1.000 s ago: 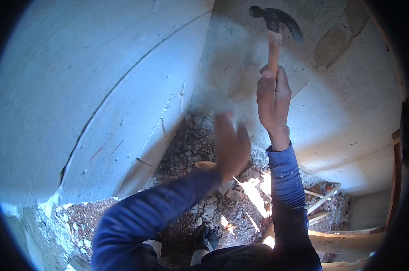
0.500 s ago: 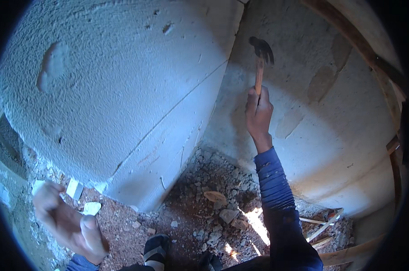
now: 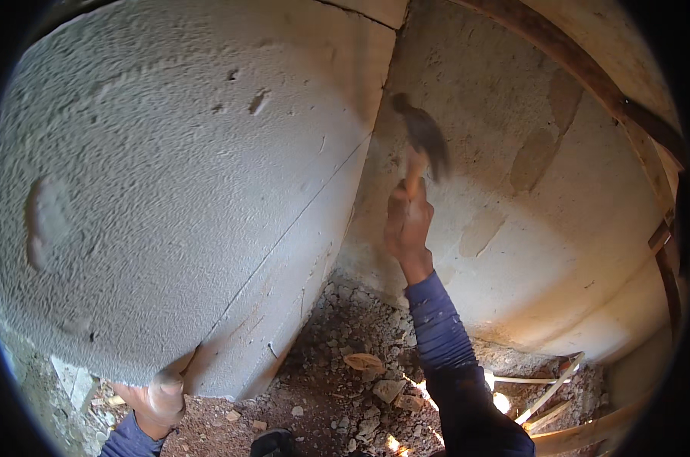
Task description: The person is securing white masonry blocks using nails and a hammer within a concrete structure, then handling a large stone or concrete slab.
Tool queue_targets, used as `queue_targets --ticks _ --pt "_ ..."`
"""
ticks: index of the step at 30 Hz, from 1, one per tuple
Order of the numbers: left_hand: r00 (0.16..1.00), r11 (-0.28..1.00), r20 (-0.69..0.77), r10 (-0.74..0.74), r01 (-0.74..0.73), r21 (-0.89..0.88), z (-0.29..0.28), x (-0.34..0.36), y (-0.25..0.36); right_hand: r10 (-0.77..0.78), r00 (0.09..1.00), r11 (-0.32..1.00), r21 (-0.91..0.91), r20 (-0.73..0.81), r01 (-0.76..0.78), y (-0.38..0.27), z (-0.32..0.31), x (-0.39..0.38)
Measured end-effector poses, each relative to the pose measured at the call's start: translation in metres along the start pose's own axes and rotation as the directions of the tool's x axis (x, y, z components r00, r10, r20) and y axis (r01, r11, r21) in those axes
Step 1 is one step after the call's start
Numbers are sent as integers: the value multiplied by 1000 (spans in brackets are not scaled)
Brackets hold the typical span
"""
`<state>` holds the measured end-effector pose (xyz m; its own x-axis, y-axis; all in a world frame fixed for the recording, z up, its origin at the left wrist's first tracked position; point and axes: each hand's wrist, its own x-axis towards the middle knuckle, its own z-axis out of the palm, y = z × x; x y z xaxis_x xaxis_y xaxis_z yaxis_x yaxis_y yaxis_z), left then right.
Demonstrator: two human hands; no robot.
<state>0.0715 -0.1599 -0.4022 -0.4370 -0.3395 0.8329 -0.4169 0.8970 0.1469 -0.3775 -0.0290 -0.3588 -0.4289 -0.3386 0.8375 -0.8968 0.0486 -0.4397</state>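
Observation:
A large pale concrete block (image 3: 170, 206) with a rough face fills the left and middle, marked by a long diagonal line. At its lower edge is my left hand (image 3: 153, 402), thumb against the edge and fingers hidden beneath or behind it. My right hand (image 3: 410, 228) is closed round the wooden handle of a claw hammer (image 3: 423, 137). The hammer's dark head points up, blurred by motion, close to the block's right edge and in front of the grey wall (image 3: 482, 160).
Rubble and stones (image 3: 360, 320) cover the reddish ground below the block. Wooden sticks (image 3: 551, 392) lie at lower right. A curved wooden beam (image 3: 558, 46) runs along the upper right. My shoe (image 3: 273, 443) shows at the bottom.
My left hand has gone from open in the air beside the block to its lower edge. My right hand and the hammer have moved left and down in the picture; the view has shifted too.

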Motion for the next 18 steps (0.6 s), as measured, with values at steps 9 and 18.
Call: queue_targets --ticks 9,18 --pt "945 804 -35 -324 256 -537 15 -6 8 67 996 984 -159 -57 -75 23 13 24" --pt "984 963 -70 -166 147 -224 14 -7 -3 -193 972 942 -303 -138 144 36 18 21"
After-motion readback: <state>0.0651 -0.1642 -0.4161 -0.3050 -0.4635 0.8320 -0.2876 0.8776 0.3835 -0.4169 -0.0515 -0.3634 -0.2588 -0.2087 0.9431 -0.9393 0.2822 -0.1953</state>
